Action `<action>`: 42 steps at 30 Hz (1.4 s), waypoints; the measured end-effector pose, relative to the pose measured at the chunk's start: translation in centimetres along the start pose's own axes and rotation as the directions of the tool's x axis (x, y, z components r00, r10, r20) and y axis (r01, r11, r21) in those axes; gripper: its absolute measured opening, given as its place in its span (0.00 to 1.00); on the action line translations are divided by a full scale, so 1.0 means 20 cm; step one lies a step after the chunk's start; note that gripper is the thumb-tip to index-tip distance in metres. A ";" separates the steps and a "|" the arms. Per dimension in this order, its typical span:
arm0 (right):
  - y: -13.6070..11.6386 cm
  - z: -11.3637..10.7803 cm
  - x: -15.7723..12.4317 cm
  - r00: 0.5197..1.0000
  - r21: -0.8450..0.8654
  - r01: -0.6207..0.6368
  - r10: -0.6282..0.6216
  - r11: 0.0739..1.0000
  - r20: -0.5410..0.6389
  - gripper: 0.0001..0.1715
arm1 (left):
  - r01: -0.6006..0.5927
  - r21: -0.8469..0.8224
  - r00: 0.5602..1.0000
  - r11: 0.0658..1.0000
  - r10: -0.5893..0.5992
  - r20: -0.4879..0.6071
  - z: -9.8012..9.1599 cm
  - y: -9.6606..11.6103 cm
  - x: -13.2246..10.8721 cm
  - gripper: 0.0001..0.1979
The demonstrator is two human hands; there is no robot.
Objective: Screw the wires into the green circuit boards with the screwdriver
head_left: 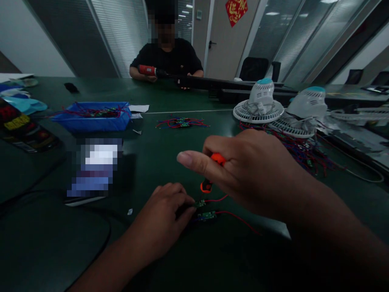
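Note:
My right hand (243, 166) is wrapped round an orange-and-black handle, apparently a screwdriver (206, 186), held upright above the small circuit boards. Its tip cannot be made out. With thumb and fingers, my left hand (165, 219) pinches the left end of a small green circuit board (200, 203) with a red wire leading off to the right. Just nearer to me lies a second green circuit board (207, 215), its red wire curving right and dark wires at its left end, close to my left fingertips. Both boards are at the table surface, below the screwdriver.
A blue bin (91, 121) of wired boards stands left, behind a phone (97, 174). More boards (184, 121) lie in the middle. White fan parts (263, 101) and a wire heap (304, 154) sit right. Across the table a person (170, 56) holds a red power tool (147, 70).

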State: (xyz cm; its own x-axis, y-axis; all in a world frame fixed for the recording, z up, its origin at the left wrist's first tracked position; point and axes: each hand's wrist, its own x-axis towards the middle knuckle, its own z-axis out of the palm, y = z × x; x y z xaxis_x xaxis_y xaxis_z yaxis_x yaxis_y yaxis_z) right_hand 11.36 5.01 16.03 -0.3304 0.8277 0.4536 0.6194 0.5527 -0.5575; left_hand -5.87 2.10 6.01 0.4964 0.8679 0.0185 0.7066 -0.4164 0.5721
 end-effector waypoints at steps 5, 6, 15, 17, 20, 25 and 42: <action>-0.01 0.01 -0.02 0.998 -0.110 0.035 -0.028 0.993 0.056 0.08 | -0.016 0.024 1.000 1.000 0.015 0.013 0.00 0.01 -0.01 0.08; -0.02 0.01 -0.03 0.998 -0.102 0.039 -0.034 0.994 0.048 0.06 | -0.018 0.034 1.000 0.999 0.017 0.020 0.00 0.01 -0.01 0.08; -0.04 0.01 -0.06 0.987 -0.149 0.111 -0.092 0.983 0.133 0.08 | -0.036 0.054 0.999 0.998 0.035 0.016 0.00 0.03 -0.01 0.09; -0.05 -0.01 -0.06 0.974 -0.203 0.133 -0.091 0.970 0.207 0.07 | -0.043 0.037 0.999 0.998 0.043 0.008 0.00 0.02 -0.01 0.10; -0.07 -0.04 -0.05 0.949 -0.235 0.158 -0.082 0.959 0.303 0.05 | -0.048 0.010 0.999 0.999 0.048 -0.004 0.00 0.02 -0.02 0.11; -0.09 -0.06 -0.04 0.923 -0.248 0.171 -0.067 0.954 0.379 0.08 | -0.080 -0.053 0.997 0.995 0.079 -0.023 0.01 0.01 -0.01 0.13; -0.05 -0.03 -0.05 0.960 -0.336 0.191 -0.104 0.922 0.258 0.07 | -0.065 0.057 0.998 0.996 0.065 -0.007 0.00 0.02 -0.01 0.07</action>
State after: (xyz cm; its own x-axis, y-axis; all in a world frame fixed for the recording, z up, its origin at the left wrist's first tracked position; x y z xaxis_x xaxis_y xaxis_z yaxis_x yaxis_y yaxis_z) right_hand 11.47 3.46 16.57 -0.5660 0.7623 0.3141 0.7475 0.6351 -0.1944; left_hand -5.71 1.79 6.30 0.5379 0.8408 0.0614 0.7005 -0.4863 0.5223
